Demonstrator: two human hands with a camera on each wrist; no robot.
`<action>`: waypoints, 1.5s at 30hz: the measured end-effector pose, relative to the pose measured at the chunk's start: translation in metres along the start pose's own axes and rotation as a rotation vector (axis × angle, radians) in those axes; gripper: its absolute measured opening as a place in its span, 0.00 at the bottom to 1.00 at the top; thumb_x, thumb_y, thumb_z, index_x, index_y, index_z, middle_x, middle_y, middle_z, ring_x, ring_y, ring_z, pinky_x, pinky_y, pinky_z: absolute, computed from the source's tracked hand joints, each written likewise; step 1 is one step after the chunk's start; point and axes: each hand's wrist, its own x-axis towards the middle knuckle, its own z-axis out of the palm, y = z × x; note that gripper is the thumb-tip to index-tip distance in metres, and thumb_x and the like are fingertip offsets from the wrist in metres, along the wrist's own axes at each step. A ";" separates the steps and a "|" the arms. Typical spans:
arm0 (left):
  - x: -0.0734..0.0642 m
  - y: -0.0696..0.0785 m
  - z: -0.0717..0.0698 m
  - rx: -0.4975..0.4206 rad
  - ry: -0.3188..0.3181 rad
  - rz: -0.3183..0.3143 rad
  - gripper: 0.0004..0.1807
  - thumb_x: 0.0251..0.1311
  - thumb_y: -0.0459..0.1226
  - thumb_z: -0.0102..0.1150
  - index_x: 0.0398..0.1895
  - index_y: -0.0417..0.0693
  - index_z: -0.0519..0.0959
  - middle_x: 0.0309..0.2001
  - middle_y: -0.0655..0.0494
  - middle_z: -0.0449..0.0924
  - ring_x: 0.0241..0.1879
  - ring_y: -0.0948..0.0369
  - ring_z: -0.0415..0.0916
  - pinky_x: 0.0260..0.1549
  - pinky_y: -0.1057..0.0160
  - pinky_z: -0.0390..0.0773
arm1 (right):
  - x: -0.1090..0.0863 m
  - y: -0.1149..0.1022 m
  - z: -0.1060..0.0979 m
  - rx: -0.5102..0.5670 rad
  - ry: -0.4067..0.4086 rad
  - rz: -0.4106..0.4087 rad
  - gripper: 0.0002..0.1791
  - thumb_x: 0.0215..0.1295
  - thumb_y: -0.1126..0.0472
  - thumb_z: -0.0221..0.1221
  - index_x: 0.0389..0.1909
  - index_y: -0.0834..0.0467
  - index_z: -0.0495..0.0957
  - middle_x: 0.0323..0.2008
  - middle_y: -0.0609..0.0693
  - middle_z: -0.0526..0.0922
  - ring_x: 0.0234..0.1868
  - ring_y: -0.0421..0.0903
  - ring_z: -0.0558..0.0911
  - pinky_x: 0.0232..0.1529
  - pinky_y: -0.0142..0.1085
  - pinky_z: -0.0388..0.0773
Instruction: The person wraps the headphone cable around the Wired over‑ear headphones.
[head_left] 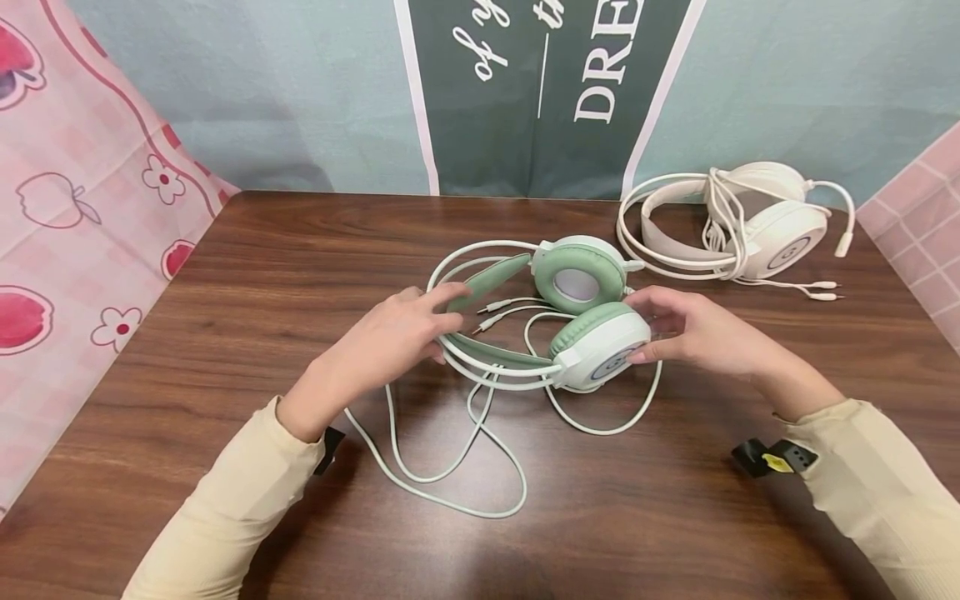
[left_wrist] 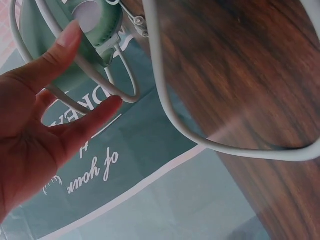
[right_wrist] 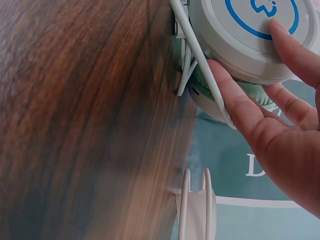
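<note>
Green-and-white headphones (head_left: 502, 355) lie mid-table on brown wood (head_left: 187, 350), a pale cable (head_left: 491, 516) looped in front; a second, whitish headset (head_left: 791, 237) rests beyond, to the right. The headphones look light—slick, fairly stiff hoops (head_left: 483, 245), soft green cushions (the loose cable could snag)—so the hard cup shells seem the surest hold. The right hand (head_left: 697, 333) grips the nearer earcup (head_left: 603, 352), thumb on its printed face, fingers round its far side. The left hand (head_left: 386, 337) is at the headband's curve, fingers nearly straight and parted, apparently touching the hoops without clasping them.
</note>
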 end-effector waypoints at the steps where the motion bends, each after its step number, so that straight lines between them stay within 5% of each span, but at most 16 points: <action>1: 0.000 0.000 0.000 -0.018 -0.004 0.005 0.19 0.32 0.42 0.71 0.30 0.49 0.75 0.55 0.49 0.68 0.27 0.55 0.72 0.27 0.59 0.73 | 0.000 0.000 0.000 -0.002 0.000 -0.003 0.29 0.43 0.69 0.69 0.49 0.62 0.72 0.38 0.48 0.78 0.38 0.37 0.79 0.37 0.26 0.75; 10: -0.002 -0.005 0.001 -0.190 -0.069 -0.005 0.18 0.33 0.40 0.71 0.26 0.48 0.72 0.52 0.48 0.70 0.34 0.58 0.75 0.33 0.58 0.74 | 0.000 -0.002 -0.001 0.006 -0.024 -0.001 0.27 0.43 0.69 0.69 0.48 0.62 0.72 0.38 0.48 0.78 0.37 0.38 0.79 0.37 0.28 0.75; 20: 0.000 -0.003 0.000 -0.162 -0.107 0.004 0.17 0.29 0.38 0.72 0.25 0.47 0.75 0.29 0.58 0.70 0.25 0.61 0.72 0.26 0.60 0.73 | 0.001 -0.004 -0.001 0.010 -0.037 -0.026 0.28 0.43 0.70 0.68 0.49 0.63 0.71 0.38 0.49 0.78 0.37 0.39 0.79 0.37 0.27 0.75; 26: 0.000 0.001 -0.001 -0.138 -0.124 -0.006 0.15 0.29 0.38 0.72 0.23 0.47 0.77 0.26 0.58 0.70 0.24 0.60 0.74 0.26 0.60 0.74 | 0.000 -0.006 -0.001 0.007 -0.033 -0.026 0.29 0.43 0.71 0.68 0.50 0.63 0.71 0.40 0.50 0.77 0.38 0.37 0.79 0.38 0.28 0.76; 35: -0.002 0.003 0.004 -0.135 -0.085 -0.032 0.12 0.33 0.37 0.71 0.23 0.47 0.77 0.23 0.60 0.70 0.21 0.63 0.75 0.23 0.61 0.74 | -0.001 -0.009 -0.004 -0.040 -0.023 0.015 0.28 0.48 0.68 0.67 0.53 0.62 0.70 0.42 0.49 0.77 0.40 0.36 0.78 0.39 0.27 0.75; 45: -0.004 0.001 0.004 -0.139 0.063 -0.042 0.13 0.32 0.35 0.72 0.18 0.48 0.74 0.26 0.60 0.75 0.24 0.64 0.74 0.25 0.62 0.74 | -0.006 -0.013 -0.015 -0.013 -0.024 0.021 0.25 0.52 0.68 0.64 0.53 0.63 0.70 0.40 0.54 0.80 0.41 0.38 0.80 0.37 0.27 0.76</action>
